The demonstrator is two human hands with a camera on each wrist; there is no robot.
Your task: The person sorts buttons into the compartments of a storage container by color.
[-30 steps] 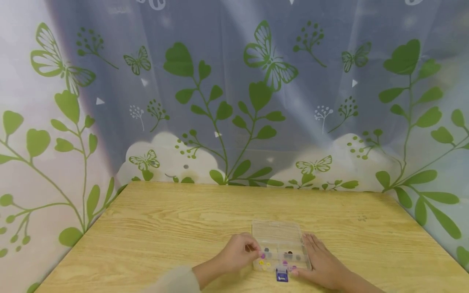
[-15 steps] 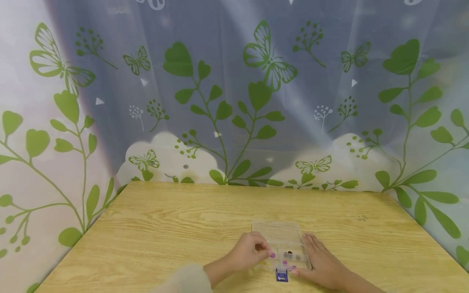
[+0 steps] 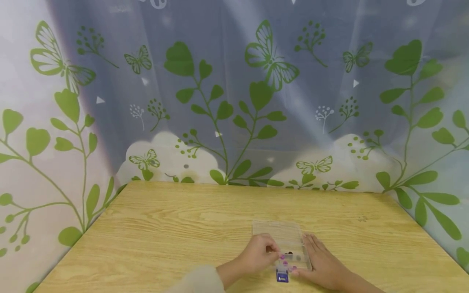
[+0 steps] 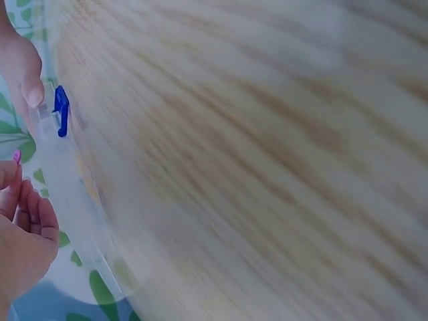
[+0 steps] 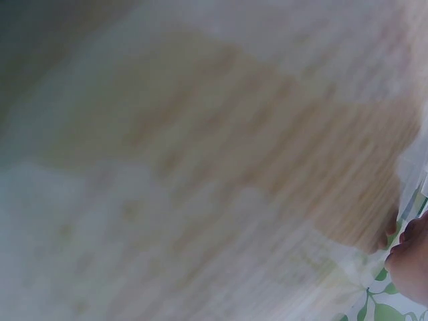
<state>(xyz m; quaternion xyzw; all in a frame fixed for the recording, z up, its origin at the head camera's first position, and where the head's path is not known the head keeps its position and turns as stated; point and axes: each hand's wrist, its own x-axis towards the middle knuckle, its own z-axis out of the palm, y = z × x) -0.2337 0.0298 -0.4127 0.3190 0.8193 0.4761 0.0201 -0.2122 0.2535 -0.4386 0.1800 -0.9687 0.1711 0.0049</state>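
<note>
A clear plastic compartment box [image 3: 278, 231] lies on the table with its lid swung up at the back and a blue clasp [image 3: 282, 276] at its front. My left hand [image 3: 256, 255] reaches over the box's left part and pinches a small pink button [image 4: 17, 156] between thumb and fingertips. This hides the left compartments. Pink buttons [image 3: 285, 263] and a black button [image 3: 290, 253] show in the compartments to the right. Along the box's right side lies my right hand [image 3: 324, 262], fingers straight, thumb at the front corner by the clasp.
The wood-grain table [image 3: 176, 219] stretches back to a blue and white curtain [image 3: 234, 101] printed with green leaves and butterflies. The curtain also runs along the left and right sides.
My left hand has moved right across the box with the pink button, from its left edge to near the middle. Yellow buttons at the front left became covered. My right hand stays in place.
</note>
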